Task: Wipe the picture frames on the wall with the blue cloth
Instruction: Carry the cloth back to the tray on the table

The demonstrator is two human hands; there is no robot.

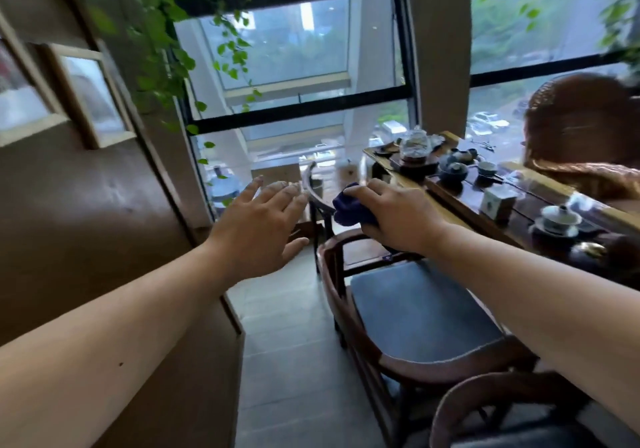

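Observation:
My right hand [398, 212] is closed around a bunched blue cloth [349, 207], held in the air above a wooden chair. Beside it, my left hand [263, 226] is stretched forward with fingers spread and nothing in it. Light wooden picture frames hang on the brown wall at the far left: a small one [93, 94] with a glossy picture, and part of a larger one [24, 101] at the image edge. Both hands are well to the right of the frames and do not touch them.
A wooden chair with a blue seat cushion [422, 309] stands right below my right arm, with another chair back [485, 402] nearer me. A long tea table [453, 202] with teaware runs along the right. Green vines [156, 32] hang over the wall corner. Large windows fill the back.

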